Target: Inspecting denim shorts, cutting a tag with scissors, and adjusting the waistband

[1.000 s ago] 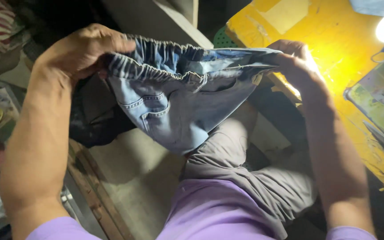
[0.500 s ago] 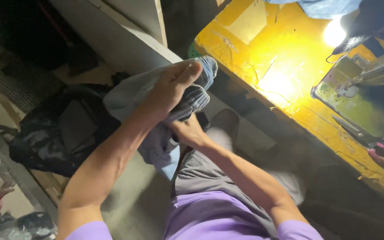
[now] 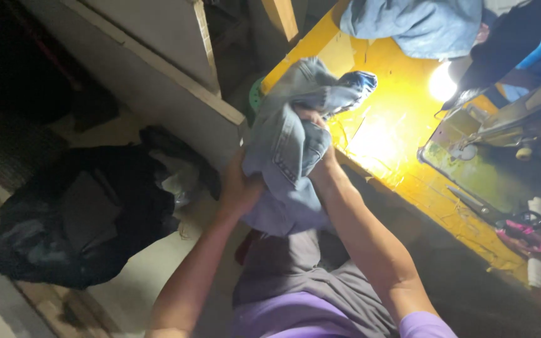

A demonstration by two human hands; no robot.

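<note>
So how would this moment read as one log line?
left hand: grips denim garment | right hand: inside garment | yellow table: beside

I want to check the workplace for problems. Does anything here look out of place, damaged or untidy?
Nothing looks damaged or spilled. The left hand and right hand hold a bunched light-blue denim garment at the edge of the yellow table. A dark heap of bags or cloth lies loose on the floor, and another denim piece is crumpled on the table.

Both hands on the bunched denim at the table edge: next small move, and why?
Probably lift the denim garment forward onto the yellow table. It is bunched between the left hand and the right hand, part hangs over the lap, and the lit tabletop beside it is bare.
</note>
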